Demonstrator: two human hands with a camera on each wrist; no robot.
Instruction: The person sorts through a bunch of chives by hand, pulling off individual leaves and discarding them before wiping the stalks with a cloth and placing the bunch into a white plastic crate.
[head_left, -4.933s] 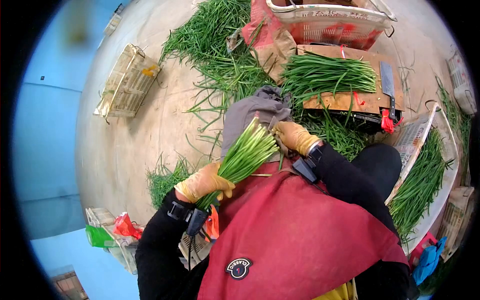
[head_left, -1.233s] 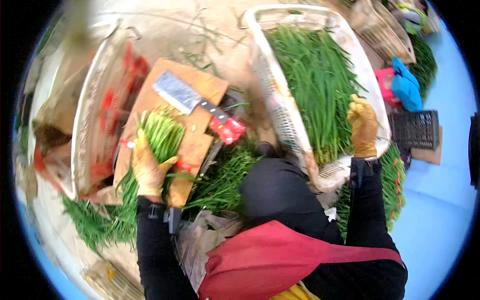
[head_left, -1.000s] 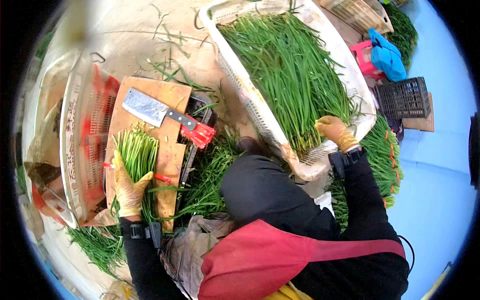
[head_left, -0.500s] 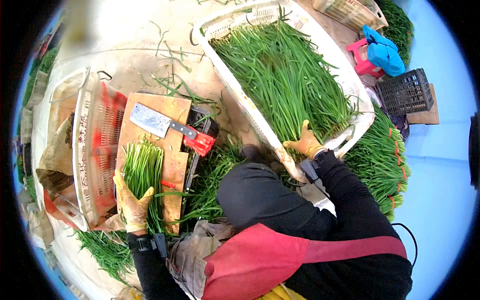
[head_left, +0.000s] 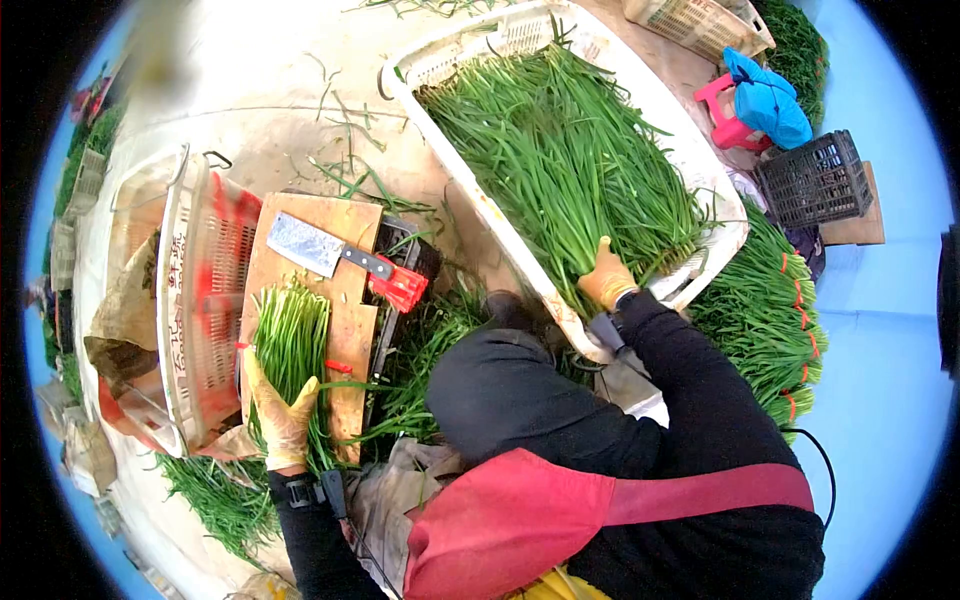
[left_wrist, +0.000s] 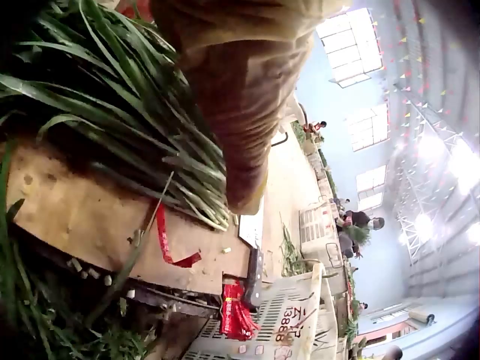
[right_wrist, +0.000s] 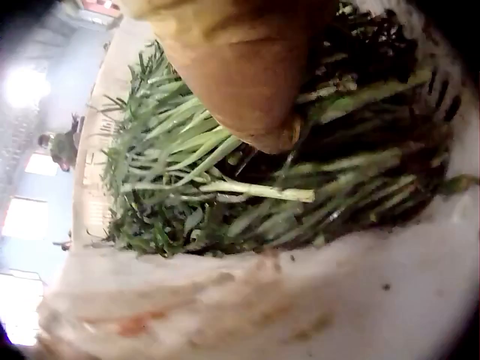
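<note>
A trimmed bunch of garlic chives (head_left: 290, 345) lies on the wooden board (head_left: 352, 214), pale cut ends pointing away from me. My left hand (head_left: 284, 425), in a yellowish glove, rests along it, fingers straight on one side and thumb spread on the other. At the near end of a long white basket (head_left: 462, 172), my gloved right hand (head_left: 606, 282) reaches into a thick layer of garlic chives (head_left: 560, 150), by their stem ends. Its thumb (right_wrist: 259, 124) stands out straight; its fingers are hidden among the chives. A cleaver (head_left: 306, 246) lies on the board beyond the bunch.
Red ties (head_left: 402, 289) hang by the cleaver handle. A red-stained crate (head_left: 205, 300) stands left of the board. Bundles with red ties (head_left: 770, 310) are stacked right of the basket, near a black crate (head_left: 815, 180) and a pink stool (head_left: 725, 115). Loose leaves (head_left: 365, 180) litter the floor.
Earlier my left hand held the bunch over my lap; now the bunch lies on the board. My right hand moved left across the basket's near end and into the stem ends.
</note>
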